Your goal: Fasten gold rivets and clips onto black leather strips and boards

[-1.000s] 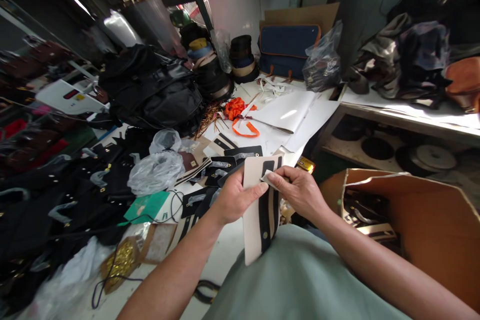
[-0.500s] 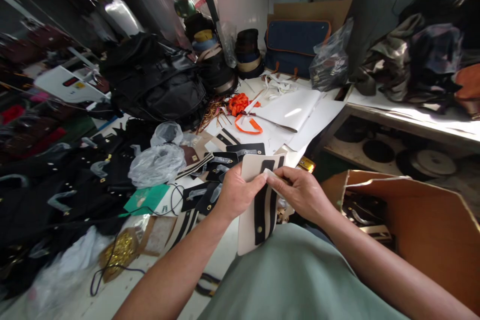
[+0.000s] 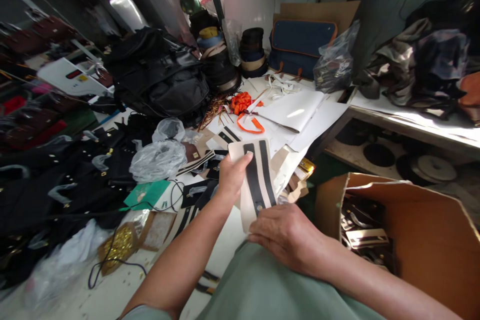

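Observation:
A cream panel with dark stripes [image 3: 267, 172] is held up in front of the body, tilted. My left hand [image 3: 233, 175] grips its upper left side, thumb on the front face near a dark stripe. At the panel's lower end is my right hand [image 3: 285, 232], its fingers bent together over the bottom right edge beside a small round metal stud [image 3: 259, 208]. Whether those fingers pinch the panel or something small is hidden.
An open cardboard box [image 3: 423, 240] with striped pieces stands at the right. On the table lie orange ribbon [image 3: 243, 104], plastic bags [image 3: 157, 161], a green card [image 3: 146, 195] and gold-coloured bits [image 3: 118, 247]. A black bag [image 3: 157, 80] sits behind.
My right hand has moved down from the panel's top to its lower end. The panel has turned and shows its striped front more fully. The small pale piece at my fingertips is no longer visible.

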Motion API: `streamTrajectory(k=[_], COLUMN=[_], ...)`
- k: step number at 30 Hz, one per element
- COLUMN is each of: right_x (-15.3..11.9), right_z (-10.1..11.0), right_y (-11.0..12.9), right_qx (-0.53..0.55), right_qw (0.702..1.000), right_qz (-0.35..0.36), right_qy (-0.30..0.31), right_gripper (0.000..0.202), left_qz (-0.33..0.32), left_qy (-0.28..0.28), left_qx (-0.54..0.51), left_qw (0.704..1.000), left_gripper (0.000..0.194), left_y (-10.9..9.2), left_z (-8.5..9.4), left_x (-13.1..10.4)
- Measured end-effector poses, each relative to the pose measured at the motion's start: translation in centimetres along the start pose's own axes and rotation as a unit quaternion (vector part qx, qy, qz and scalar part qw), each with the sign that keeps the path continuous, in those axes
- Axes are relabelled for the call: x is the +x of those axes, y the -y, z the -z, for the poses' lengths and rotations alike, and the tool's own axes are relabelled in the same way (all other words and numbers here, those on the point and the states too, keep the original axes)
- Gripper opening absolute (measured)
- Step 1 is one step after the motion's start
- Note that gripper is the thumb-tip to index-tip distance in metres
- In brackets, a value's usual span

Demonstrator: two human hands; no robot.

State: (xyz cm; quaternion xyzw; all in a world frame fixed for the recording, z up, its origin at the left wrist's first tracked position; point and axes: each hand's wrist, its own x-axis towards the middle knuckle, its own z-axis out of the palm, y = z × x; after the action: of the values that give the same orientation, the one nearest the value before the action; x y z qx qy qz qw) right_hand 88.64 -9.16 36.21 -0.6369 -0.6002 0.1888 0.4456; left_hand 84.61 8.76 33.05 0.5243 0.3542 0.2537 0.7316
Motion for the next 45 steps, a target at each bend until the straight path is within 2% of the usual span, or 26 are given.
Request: streamTrajectory(k=[1,2,4,5,6,8,10,13,15,18,20,22,25,29,31,33,36,39,45], right_x=[-0.1,-0.2,-0.5,-0.7,-0.9,-1.4,-1.7,-1.7,-1.5,-1.1,-0.9,-0.8,-0.6,-1.2,-1.7,-2.2,-2.4,-2.1,-1.6], right_z=[0.0,0.2,0.9,1.2,1.4,1.5,1.2,0.8,0.8,0.9,0.8,0.6,0.7,1.8,2.0,1.8,0.8,0.0,-0.2], right_y=[-0.2,-0.7,-2.3,-3.2,-3.9,-5.0,-5.2,-4.8,-4.6,-4.7,-4.9,-5.2,-5.7,-5.8,-5.4,-4.9,-4.4,-4.5,-5.0], right_qx=[0.010,0.017,0.035,0.051,0.075,0.135,0.171,0.177,0.176,0.191,0.210,0.220,0.193,0.089,0.065,0.085,0.146,0.166,0.132], right_qw=[0.999,0.993,0.962,0.950,0.945,0.942,0.933,0.916,0.910,0.901,0.895,0.893,0.897,0.903,0.912,0.920,0.909,0.899,0.898], right_qz=[-0.024,-0.067,-0.157,-0.191,-0.217,-0.258,-0.290,-0.317,-0.317,-0.307,-0.306,-0.308,-0.297,-0.249,-0.257,-0.298,-0.356,-0.376,-0.392], right_qy=[-0.036,-0.098,-0.219,-0.241,-0.232,-0.166,-0.126,-0.168,-0.203,-0.240,-0.247,-0.242,-0.264,-0.338,-0.311,-0.240,-0.160,-0.150,-0.152], right_gripper=[0.023,0.024,0.027,0.029,0.031,0.037,0.040,0.039,0.039,0.037,0.035,0.035,0.035,0.036,0.039,0.043,0.049,0.050,0.048], left_qz=[0.011,0.022,0.054,0.074,0.094,0.123,0.128,0.112,0.126,0.206,0.255,0.270,0.250,0.175,0.143,0.114,0.083,0.067,0.044], left_qy=[-0.004,0.006,0.035,0.049,0.063,0.080,0.087,0.105,0.138,0.188,0.195,0.189,0.177,0.120,0.097,0.093,0.094,0.101,0.183], left_qx=[-0.025,-0.045,-0.078,-0.092,-0.103,-0.114,-0.103,-0.047,-0.019,-0.039,-0.079,-0.120,-0.145,-0.104,-0.074,-0.044,-0.015,0.005,0.071], left_qw=[1.000,0.999,0.995,0.992,0.988,0.983,0.983,0.987,0.982,0.960,0.944,0.936,0.941,0.972,0.982,0.988,0.992,0.993,0.980], left_gripper=[0.055,0.057,0.058,0.057,0.057,0.055,0.053,0.052,0.051,0.048,0.050,0.051,0.052,0.055,0.054,0.052,0.051,0.049,0.042], left_y=[0.0,0.0,0.0,0.1,0.3,0.8,1.4,2.2,2.6,3.1,3.5,3.9,4.1,4.0,3.7,3.2,2.7,2.6,2.5], left_z=[0.2,0.4,0.5,0.5,0.4,0.3,0.4,1.3,2.1,3.0,3.0,2.6,1.7,1.1,1.0,0.7,0.2,-0.2,0.1], left_x=[0.4,0.6,0.3,0.0,-0.5,-1.5,-2.6,-4.4,-5.7,-7.4,-8.0,-8.3,-8.1,-7.0,-6.3,-5.8,-5.5,-5.6,-6.0])
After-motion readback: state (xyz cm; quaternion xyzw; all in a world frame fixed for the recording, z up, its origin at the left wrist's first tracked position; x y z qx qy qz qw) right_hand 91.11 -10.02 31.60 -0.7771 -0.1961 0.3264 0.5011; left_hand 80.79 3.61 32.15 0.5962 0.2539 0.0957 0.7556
